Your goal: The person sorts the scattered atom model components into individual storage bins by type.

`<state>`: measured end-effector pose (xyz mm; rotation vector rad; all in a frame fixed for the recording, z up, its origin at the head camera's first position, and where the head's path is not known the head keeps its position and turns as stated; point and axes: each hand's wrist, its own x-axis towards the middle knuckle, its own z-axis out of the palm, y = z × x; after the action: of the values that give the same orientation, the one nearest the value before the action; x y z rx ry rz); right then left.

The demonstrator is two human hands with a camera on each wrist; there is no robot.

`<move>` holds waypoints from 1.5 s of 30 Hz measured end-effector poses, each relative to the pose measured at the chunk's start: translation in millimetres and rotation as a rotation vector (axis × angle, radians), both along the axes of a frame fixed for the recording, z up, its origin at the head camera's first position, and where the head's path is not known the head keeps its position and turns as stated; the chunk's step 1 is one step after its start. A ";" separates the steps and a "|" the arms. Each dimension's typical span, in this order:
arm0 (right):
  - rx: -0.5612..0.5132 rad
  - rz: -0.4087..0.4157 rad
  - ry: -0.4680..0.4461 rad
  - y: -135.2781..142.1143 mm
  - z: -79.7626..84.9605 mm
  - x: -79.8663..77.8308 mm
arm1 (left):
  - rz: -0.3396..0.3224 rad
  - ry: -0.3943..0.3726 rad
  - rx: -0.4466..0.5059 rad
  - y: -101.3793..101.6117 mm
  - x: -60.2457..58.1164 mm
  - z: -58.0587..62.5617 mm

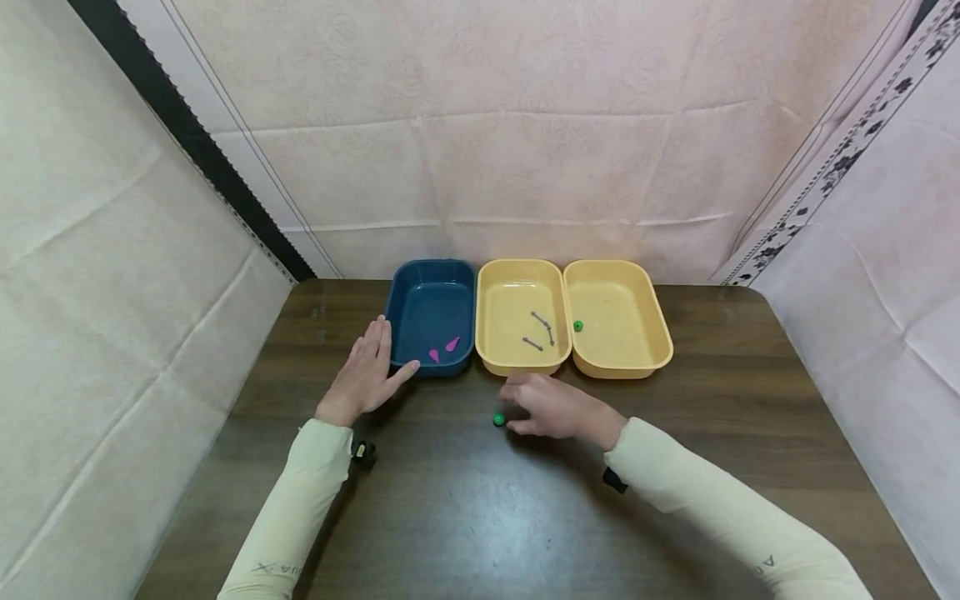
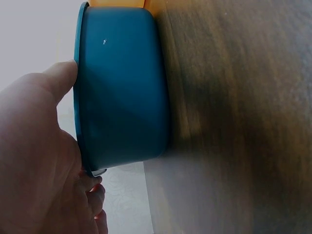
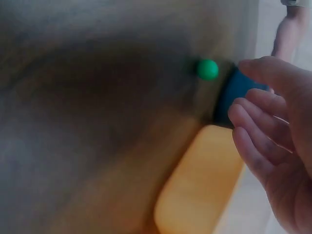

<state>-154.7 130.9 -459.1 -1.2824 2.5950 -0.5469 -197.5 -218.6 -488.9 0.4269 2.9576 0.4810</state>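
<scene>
My left hand (image 1: 363, 377) rests with straight fingers along the left side of a dark blue bin (image 2: 119, 87), its thumb against the near rim. Two small pink pointed pieces (image 1: 452, 343) lie inside that bin. On the table sits a small green ball (image 1: 498, 419), just left of my right hand (image 1: 553, 406). In the right wrist view the fingers (image 3: 258, 139) are loosely bent and hold nothing, and the green ball (image 3: 207, 69) is apart from them. The middle yellow bin (image 1: 522, 363), just beyond the right hand, contains several thin grey-purple rod-like pieces (image 1: 533, 343).
A second yellow bin (image 1: 617, 360) stands at the right end of the row, with a small green piece (image 1: 577, 326) at its left side. All the bins stand on a brown wooden table (image 1: 450, 517). Pale cloth (image 1: 480, 167) hangs behind the table and at both sides.
</scene>
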 end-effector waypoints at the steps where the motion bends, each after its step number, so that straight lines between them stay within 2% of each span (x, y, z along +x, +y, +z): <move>1: -0.007 0.001 0.003 -0.8 -3.7 -0.4 | -0.001 0.000 0.001 0.0 -0.1 -0.1; 10: -0.030 -0.049 -0.004 -8.5 -33.5 -5.4 | 0.002 0.006 -0.001 -0.2 -0.2 -0.7; 15: -0.054 -0.039 -0.009 -11.4 -37.3 -6.9 | 0.002 0.013 -0.002 -0.6 1.2 0.2; 23: -0.116 -0.099 -0.078 -0.9 -10.5 -6.6 | 0.005 0.017 -0.007 -0.5 2.2 0.6; 28: -0.140 -0.116 -0.029 14.2 4.1 -8.2 | 0.003 0.012 -0.007 -0.4 1.2 0.9; 37: -0.178 -0.134 0.140 55.0 33.8 -15.2 | 0.003 0.007 -0.011 -0.9 0.9 1.2; 45: -0.117 -0.216 0.215 103.5 55.1 -22.5 | 0.002 0.013 -0.014 -1.2 1.5 1.4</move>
<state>-177.2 234.4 -404.0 -1.1587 2.9425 -0.6374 -196.0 -219.8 -487.5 0.4275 2.9718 0.4597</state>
